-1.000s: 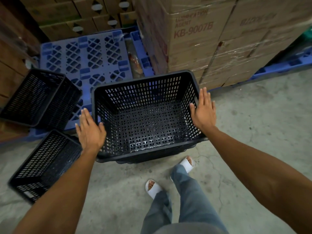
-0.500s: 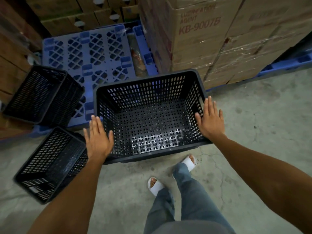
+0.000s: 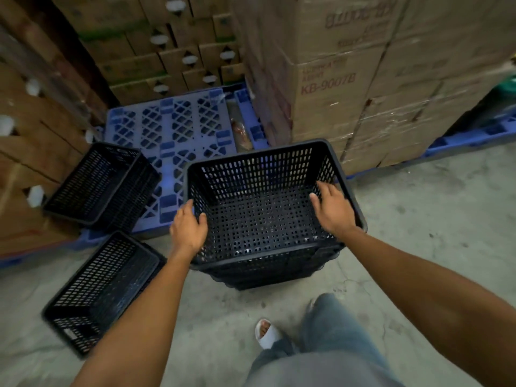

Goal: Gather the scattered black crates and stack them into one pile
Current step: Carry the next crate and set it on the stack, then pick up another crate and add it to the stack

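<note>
Crate pile [image 3: 265,219]: left hand [image 3: 188,231] and right hand [image 3: 333,209] fingers curl over its rims; next, fetch 8 o'clock crate [image 3: 103,289].

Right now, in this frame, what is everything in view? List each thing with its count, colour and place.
Stacked crates: several nested, exact count unclear, black, on the floor at centre.
Loose crates: two, black; tilted crate leaning on the pallet at left, near crate on the floor at lower left.
Pallet: one clearly seen, blue, behind the crates; another blue edge under the right boxes.
Cardboard boxes: many, brown, stacked at right, back and left.
Floor: grey concrete, cracked.
Sandal: one clearly seen, white, bottom centre.
Trousers: grey-blue, bottom centre.
Hands: left hand grips the top crate's left rim, right hand grips its right rim.
</note>
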